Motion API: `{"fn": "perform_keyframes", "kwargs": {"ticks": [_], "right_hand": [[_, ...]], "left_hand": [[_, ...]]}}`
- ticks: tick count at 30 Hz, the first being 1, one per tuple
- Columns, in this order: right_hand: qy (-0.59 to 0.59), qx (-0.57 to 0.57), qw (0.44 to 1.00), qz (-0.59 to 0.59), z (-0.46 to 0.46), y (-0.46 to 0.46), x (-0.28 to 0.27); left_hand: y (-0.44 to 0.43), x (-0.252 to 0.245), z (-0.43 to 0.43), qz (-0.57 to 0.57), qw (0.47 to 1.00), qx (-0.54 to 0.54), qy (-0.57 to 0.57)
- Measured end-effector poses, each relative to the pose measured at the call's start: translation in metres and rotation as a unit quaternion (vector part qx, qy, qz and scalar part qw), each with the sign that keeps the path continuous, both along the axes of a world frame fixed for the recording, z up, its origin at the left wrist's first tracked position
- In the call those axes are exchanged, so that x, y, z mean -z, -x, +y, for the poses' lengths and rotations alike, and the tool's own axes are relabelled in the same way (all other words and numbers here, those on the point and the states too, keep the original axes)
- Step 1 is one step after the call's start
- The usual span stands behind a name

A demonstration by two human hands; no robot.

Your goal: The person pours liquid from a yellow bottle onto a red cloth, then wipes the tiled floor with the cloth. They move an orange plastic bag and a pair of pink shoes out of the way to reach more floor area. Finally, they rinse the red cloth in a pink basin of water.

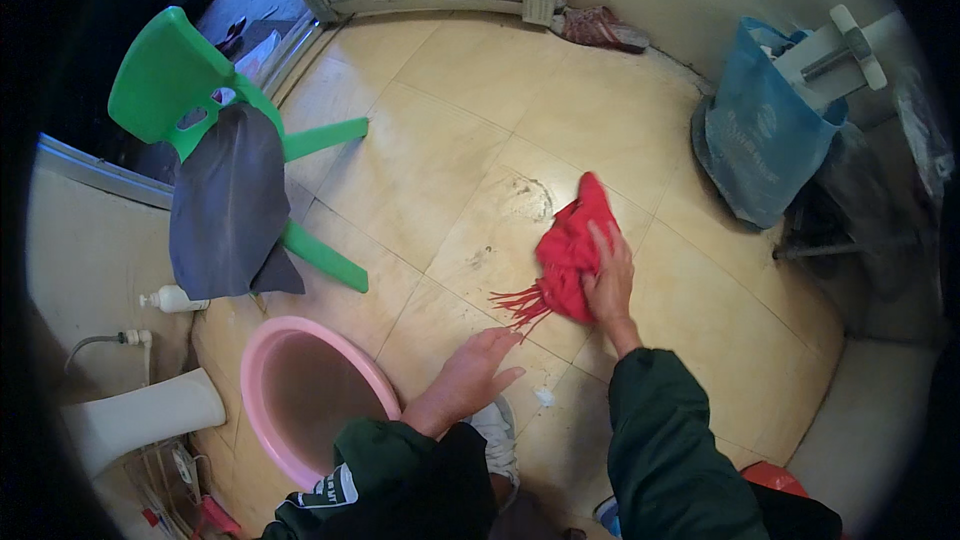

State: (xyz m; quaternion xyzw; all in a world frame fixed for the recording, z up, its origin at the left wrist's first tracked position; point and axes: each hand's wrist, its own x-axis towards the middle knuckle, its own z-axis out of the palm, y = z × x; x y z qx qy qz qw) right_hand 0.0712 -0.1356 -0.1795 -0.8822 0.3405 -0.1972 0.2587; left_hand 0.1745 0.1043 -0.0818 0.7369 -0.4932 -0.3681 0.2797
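Observation:
A bunched red cloth (570,247) with a stringy fringe lies on the tiled floor (450,165), right of centre. On its right side rests my right hand (611,274), fingers spread over the fabric. Just below the fringe, my left hand (472,375) is held with its fingers extended and nothing in it. Dark smudges (529,199) mark the tiles up and left of the cloth. A pink basin (259,360) of murky water stands to the left of my left hand. Below my hands a small white scrap (544,397) lies on the floor.
At the left is a green plastic chair (322,139) with a grey cloth (229,210) draped over it. A white pump bottle (176,299) and a white pedestal (150,409) stand near the left wall. On the right stands a blue bag (765,142); slippers (600,28) lie by the far wall.

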Motion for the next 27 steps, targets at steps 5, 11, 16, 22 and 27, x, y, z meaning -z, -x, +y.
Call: {"fn": "perform_keyframes", "kwargs": {"ticks": [5, 11, 16, 22, 27], "right_hand": [[0.040, 0.041, 0.995, 0.083, -0.005, -0.066, 0.016], [0.028, -0.112, 0.990, 0.081, 0.070, -0.129, 0.022], [-0.071, -0.270, 0.959, 0.052, 0.139, -0.107, 0.008], [-0.059, -0.312, 0.945, 0.076, 0.115, -0.009, -0.008], [-0.023, -0.184, 0.970, 0.158, 0.077, 0.091, -0.032]], "left_hand": [[-0.010, -0.001, 0.010, -0.004, 0.999, -0.034, -0.026], [-0.027, -0.001, 0.016, -0.068, 0.990, -0.127, -0.003], [-0.039, 0.022, 0.021, -0.137, 0.957, -0.250, 0.056], [-0.016, 0.073, 0.018, -0.138, 0.982, -0.123, 0.042], [0.044, 0.081, -0.026, -0.140, 0.988, 0.008, 0.067]]}}
